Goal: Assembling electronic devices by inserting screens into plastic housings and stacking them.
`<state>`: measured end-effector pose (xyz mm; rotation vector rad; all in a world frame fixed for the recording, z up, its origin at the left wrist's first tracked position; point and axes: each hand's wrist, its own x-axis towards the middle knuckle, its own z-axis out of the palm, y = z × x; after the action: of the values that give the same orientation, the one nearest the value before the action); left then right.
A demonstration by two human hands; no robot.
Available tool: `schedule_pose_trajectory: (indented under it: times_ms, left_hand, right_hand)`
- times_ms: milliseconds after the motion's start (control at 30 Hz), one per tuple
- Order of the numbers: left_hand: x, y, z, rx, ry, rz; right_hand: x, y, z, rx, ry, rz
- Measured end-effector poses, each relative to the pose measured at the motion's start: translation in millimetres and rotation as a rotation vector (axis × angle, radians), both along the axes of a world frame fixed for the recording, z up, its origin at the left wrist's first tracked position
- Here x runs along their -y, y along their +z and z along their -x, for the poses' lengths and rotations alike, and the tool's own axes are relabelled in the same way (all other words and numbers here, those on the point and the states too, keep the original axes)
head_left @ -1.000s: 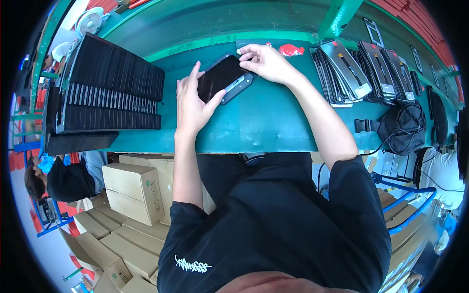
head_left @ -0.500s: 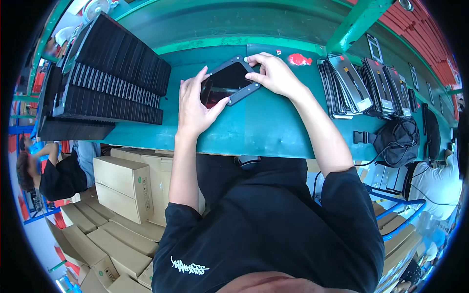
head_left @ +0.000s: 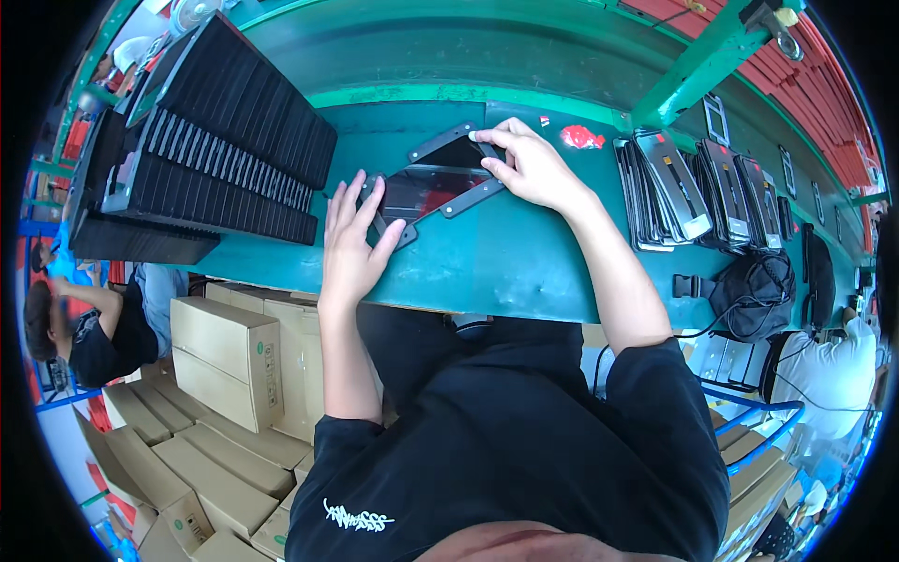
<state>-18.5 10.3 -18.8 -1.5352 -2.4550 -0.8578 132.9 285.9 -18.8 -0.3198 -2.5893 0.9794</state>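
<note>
A dark glossy flat panel in a grey frame (head_left: 433, 184) lies tilted on the green workbench (head_left: 524, 262). My left hand (head_left: 351, 245) rests flat at its near left corner, fingers spread and touching the frame. My right hand (head_left: 530, 165) sits at its far right corner, with the fingertips pinching a small pale tab at the panel's edge.
Black slotted racks filled with several dark panels (head_left: 206, 155) stand at the left. More framed panels (head_left: 698, 187) are stacked at the right, beside a small red piece (head_left: 581, 138). A black bag (head_left: 763, 290) hangs at the right edge. Cardboard boxes (head_left: 225, 356) and another person (head_left: 89, 332) are below left.
The view has shifted, so the panel sits lower in the picture. My right hand has moved to the panel's far corner and my left hand has slid down to the near left corner.
</note>
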Motion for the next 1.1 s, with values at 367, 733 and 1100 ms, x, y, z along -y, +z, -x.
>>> schedule_pose_trajectory:
  times_ms: [367,733,1100]
  left_hand:
    - [7,18,-2,0.068,-0.068,0.023]
    - [31,147,-1,-0.846,-0.071,-0.318]
    - [47,229,60,-0.223,0.475,-0.666]
  right_hand:
    - [8,-9,5,-0.220,-0.094,-0.164]
    - [2,-12,9,-0.230,-0.184,0.534]
    - [0,-17,10,-0.173,-0.165,0.343]
